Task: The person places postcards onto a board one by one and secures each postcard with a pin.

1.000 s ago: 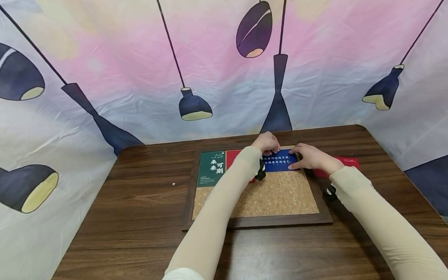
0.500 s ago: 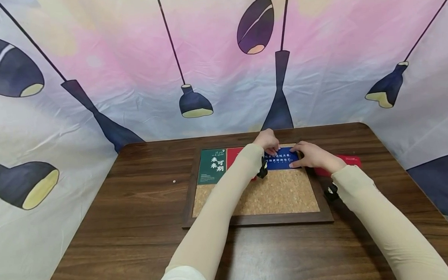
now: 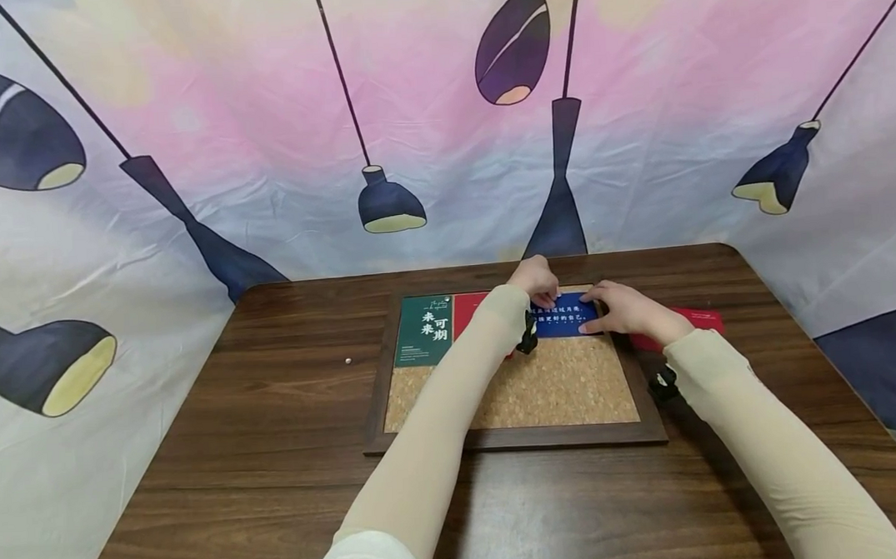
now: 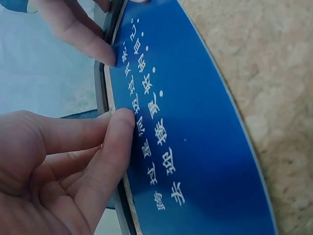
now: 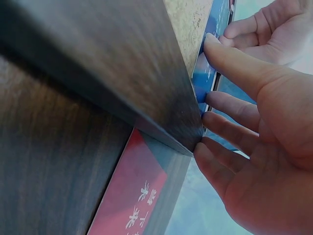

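— What sits inside the wooden-framed cork board (image 3: 392,382)?

— A green card (image 3: 424,331), a red card (image 3: 466,312) and a glossy blue card (image 3: 565,316) along its far edge, over grainy cork.

— And the hands?

— The left hand (image 3: 536,281), fingers curled, presses the blue card's far edge; the right hand (image 3: 624,308) pins its right end with straight fingers. Another red card (image 3: 701,319) lies on the tabletop (image 3: 274,420).

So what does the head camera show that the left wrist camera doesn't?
Only the head view shows the green card, the red card off the board's right side, the whole cork board and the table. Only the left wrist view shows the blue card's white lettering up close and a left fingertip at its edge. Both show the blue card lying on cork, with the left hand and right hand on it.
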`<state>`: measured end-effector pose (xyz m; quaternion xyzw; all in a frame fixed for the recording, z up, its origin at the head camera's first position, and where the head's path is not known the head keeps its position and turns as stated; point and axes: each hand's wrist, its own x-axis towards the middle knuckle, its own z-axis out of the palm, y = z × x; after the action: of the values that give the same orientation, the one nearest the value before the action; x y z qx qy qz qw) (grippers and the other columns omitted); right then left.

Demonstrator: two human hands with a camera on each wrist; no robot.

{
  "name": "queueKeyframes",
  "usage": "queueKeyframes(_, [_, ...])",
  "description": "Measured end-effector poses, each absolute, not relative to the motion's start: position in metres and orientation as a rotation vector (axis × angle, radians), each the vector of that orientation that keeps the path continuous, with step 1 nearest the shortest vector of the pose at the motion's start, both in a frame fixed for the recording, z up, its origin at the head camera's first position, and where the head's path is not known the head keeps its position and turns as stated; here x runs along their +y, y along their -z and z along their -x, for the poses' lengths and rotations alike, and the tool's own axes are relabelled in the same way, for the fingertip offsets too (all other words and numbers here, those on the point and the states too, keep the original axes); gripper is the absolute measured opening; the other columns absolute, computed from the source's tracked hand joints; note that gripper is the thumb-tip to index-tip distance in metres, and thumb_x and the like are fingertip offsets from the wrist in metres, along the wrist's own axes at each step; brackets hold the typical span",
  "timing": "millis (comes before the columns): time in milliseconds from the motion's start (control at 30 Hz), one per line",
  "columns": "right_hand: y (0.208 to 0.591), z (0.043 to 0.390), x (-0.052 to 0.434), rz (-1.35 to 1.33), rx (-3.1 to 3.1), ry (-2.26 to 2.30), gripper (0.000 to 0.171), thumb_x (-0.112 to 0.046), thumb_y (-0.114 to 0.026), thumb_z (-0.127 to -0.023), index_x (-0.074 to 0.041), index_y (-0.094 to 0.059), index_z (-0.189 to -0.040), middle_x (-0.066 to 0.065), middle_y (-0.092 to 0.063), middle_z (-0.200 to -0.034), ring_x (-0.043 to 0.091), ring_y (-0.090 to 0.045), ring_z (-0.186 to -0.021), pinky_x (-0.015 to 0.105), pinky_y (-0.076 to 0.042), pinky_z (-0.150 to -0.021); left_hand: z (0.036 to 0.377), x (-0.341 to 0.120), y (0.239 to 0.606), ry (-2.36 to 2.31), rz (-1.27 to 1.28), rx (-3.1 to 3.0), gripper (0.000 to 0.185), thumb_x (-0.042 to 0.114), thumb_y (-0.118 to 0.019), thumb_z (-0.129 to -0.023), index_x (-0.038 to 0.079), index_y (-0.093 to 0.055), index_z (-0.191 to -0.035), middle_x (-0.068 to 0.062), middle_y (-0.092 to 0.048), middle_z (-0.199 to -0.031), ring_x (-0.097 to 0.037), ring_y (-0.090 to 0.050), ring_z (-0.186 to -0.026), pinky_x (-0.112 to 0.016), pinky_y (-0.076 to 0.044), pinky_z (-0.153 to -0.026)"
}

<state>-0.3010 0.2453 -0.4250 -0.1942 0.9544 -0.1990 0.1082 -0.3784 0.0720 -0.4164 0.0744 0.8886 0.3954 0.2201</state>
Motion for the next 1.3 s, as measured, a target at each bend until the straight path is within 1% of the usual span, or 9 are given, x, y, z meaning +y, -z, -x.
queueKeyframes(233, [0.4238,0.3016,0.2478,0.554,2.808,0.594,0.063,-0.030,-0.078,-0.090,0.011,-0.057,-0.134,0.034,-0.050,-0.135,0.048,-0.050,-0.122,0.061,-0.039,-0.106,0.3793,0.0752,0.4151,-1.053,-0.230,2.485,0.010,-0.001,-0.063,-0.095,-0.005,-0.072,-0.093,-0.013,-0.068,-0.073,-0.019,-0.064,-0.053,-0.028,-0.056,-0.053])
queueKeyframes(433, [0.4259,0.3018,0.2477,0.559,2.807,0.606,0.062,-0.028,-0.077,-0.091,0.012,-0.057,-0.133,0.034,-0.049,-0.135,0.048,-0.050,-0.122,0.061,-0.039,-0.105,0.3777,0.0767,0.4146,-1.020,-0.238,2.502,0.011,-0.002,-0.061,-0.096,-0.004,-0.067,-0.086,-0.012,-0.062,-0.066,-0.018,-0.061,-0.050,-0.026,-0.052,-0.048])
queueKeyframes(567, [0.4276,0.2998,0.2466,0.558,2.797,0.625,0.061,-0.027,-0.078,-0.091,0.012,-0.057,-0.132,0.034,-0.049,-0.134,0.047,-0.051,-0.121,0.060,-0.040,-0.105,0.3768,0.0762,0.4179,-1.007,-0.219,2.494,0.007,-0.002,-0.061,-0.095,-0.004,-0.065,-0.089,-0.012,-0.060,-0.065,-0.018,-0.061,-0.050,-0.026,-0.052,-0.049])
queueKeyframes(667, [0.4284,0.2991,0.2457,0.556,2.796,0.623,0.061,-0.027,-0.078,-0.090,0.012,-0.058,-0.132,0.033,-0.050,-0.135,0.047,-0.051,-0.121,0.060,-0.041,-0.104,0.3763,0.0754,0.4200,-1.025,-0.207,2.480,0.005,-0.002,-0.062,-0.096,-0.005,-0.066,-0.095,-0.012,-0.063,-0.070,-0.018,-0.062,-0.052,-0.028,-0.055,-0.053])
queueKeyframes(800, [0.4291,0.2996,0.2453,0.557,2.805,0.604,0.061,-0.028,-0.078,-0.090,0.011,-0.058,-0.132,0.033,-0.049,-0.135,0.048,-0.051,-0.122,0.060,-0.041,-0.104,0.3756,0.0753,0.4204,-1.042,-0.203,2.471,0.008,-0.001,-0.062,-0.097,-0.005,-0.068,-0.100,-0.013,-0.064,-0.074,-0.018,-0.063,-0.054,-0.029,-0.057,-0.055])
queueKeyframes(933, [0.4292,0.3001,0.2452,0.557,2.797,0.602,0.061,-0.029,-0.077,-0.091,0.011,-0.058,-0.133,0.033,-0.049,-0.136,0.048,-0.050,-0.122,0.060,-0.041,-0.103,0.3741,0.0745,0.4195,-1.014,-0.218,2.470,0.011,0.000,-0.061,-0.098,-0.005,-0.070,-0.102,-0.011,-0.062,-0.070,-0.018,-0.062,-0.054,-0.028,-0.056,-0.054])
queueKeyframes(1067, [0.4279,0.2999,0.2448,0.558,2.790,0.608,0.061,-0.029,-0.077,-0.091,0.011,-0.058,-0.133,0.033,-0.048,-0.136,0.048,-0.050,-0.122,0.060,-0.041,-0.103,0.3742,0.0730,0.4191,-0.978,-0.254,2.463,0.013,0.001,-0.059,-0.099,-0.001,-0.066,-0.088,-0.010,-0.060,-0.070,-0.018,-0.062,-0.055,-0.028,-0.055,-0.053])
queueKeyframes(1200, [0.4263,0.2997,0.2451,0.560,2.793,0.607,0.061,-0.028,-0.077,-0.091,0.011,-0.057,-0.134,0.033,-0.049,-0.136,0.047,-0.050,-0.122,0.060,-0.041,-0.104,0.3755,0.0711,0.4188,-0.960,-0.279,2.458,0.033,0.002,-0.057,-0.100,0.007,-0.051,-0.068,-0.009,-0.055,-0.067,-0.018,-0.060,-0.054,-0.027,-0.055,-0.053])
queueKeyframes(1300, [0.4242,0.2996,0.2461,0.555,2.798,0.606,0.061,-0.027,-0.077,-0.091,0.011,-0.057,-0.134,0.033,-0.048,-0.136,0.048,-0.050,-0.122,0.061,-0.040,-0.104,0.3752,0.0701,0.4173,-0.963,-0.303,2.463,0.040,0.005,-0.056,-0.101,0.009,-0.045,-0.062,-0.009,-0.053,-0.061,-0.018,-0.058,-0.053,-0.028,-0.057,-0.056])
